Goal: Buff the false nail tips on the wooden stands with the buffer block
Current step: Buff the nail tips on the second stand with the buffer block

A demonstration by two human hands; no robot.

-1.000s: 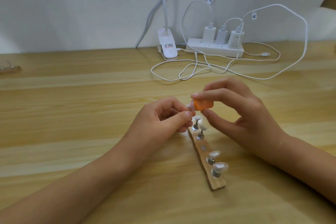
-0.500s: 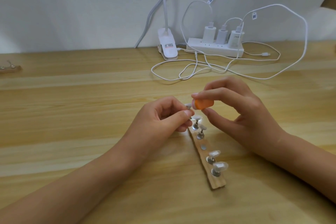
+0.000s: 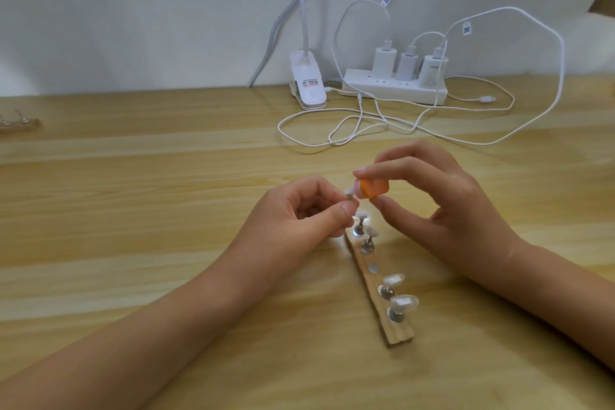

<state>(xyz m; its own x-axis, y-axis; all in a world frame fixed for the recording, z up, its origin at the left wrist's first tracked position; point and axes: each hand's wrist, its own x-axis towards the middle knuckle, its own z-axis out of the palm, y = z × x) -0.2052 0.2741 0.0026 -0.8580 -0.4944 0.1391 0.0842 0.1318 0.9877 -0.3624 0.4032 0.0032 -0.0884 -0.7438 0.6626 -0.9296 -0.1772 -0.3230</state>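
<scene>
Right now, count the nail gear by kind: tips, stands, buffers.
tips: 5, one held in the left hand
stands: 2
buffer: 1
total: 8

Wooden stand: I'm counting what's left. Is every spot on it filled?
No, the middle disc on the wooden stand stands bare.

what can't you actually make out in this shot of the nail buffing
Head view only:
- The nail tip pinched in the left hand: mostly hidden by that hand and the orange buffer block.
- The block's contact face: covered by the right hand.
- The second wooden stand: cut off by the left edge.
- The label on the lamp clip: too small to read.
</scene>
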